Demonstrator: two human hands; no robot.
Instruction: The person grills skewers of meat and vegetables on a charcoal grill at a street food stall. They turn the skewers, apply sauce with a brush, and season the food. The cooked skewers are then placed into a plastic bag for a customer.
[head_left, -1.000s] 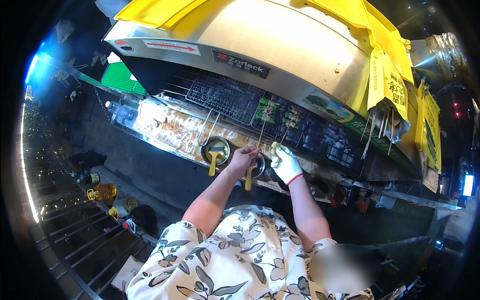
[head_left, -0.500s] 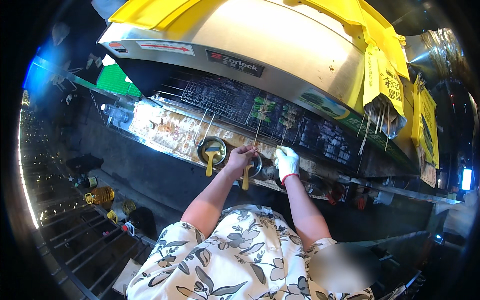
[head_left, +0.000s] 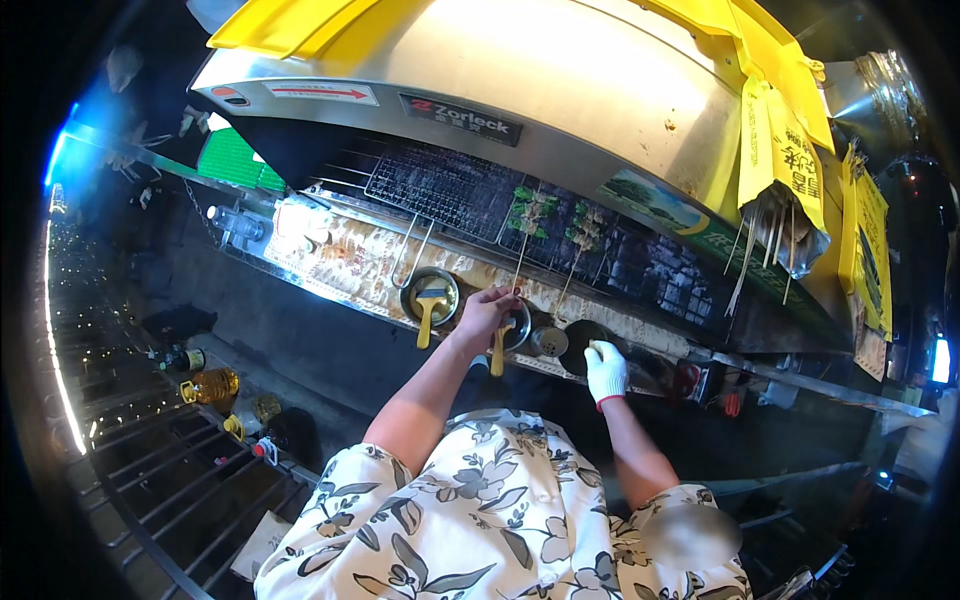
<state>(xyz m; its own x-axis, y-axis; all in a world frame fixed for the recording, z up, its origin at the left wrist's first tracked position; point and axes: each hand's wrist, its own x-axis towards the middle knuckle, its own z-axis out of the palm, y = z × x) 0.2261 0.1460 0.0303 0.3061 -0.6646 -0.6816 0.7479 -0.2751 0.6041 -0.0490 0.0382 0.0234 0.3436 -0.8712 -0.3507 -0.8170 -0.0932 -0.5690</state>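
My left hand (head_left: pixel 485 310) pinches the stick of a skewer with green leafy pieces (head_left: pixel 528 212) lying over the grill. A second skewer (head_left: pixel 585 228) lies to its right, its stick free of my hands. My gloved right hand (head_left: pixel 607 372), fingers curled, is at the rim of a dark round container (head_left: pixel 577 341); what is in its fingers I cannot make out. A pot (head_left: pixel 409 287) with a yellow-handled brush (head_left: pixel 425 324) stands left of my left hand. A smaller pot (head_left: pixel 519 324) with another brush (head_left: pixel 498 356) sits below it, beside a metal shaker (head_left: pixel 549 342).
The steel hood (head_left: pixel 590 70) overhangs the grill, with yellow bags of sticks (head_left: pixel 785 160) hanging at right. A wire mesh rack (head_left: pixel 430 185) and green board (head_left: pixel 235 160) are at left. Oil bottles (head_left: pixel 210 386) stand near a metal railing (head_left: pixel 160 500) at lower left.
My right hand has let go of the second skewer and moved right and down to the dark container. My left hand stays on its skewer, shifting slightly.
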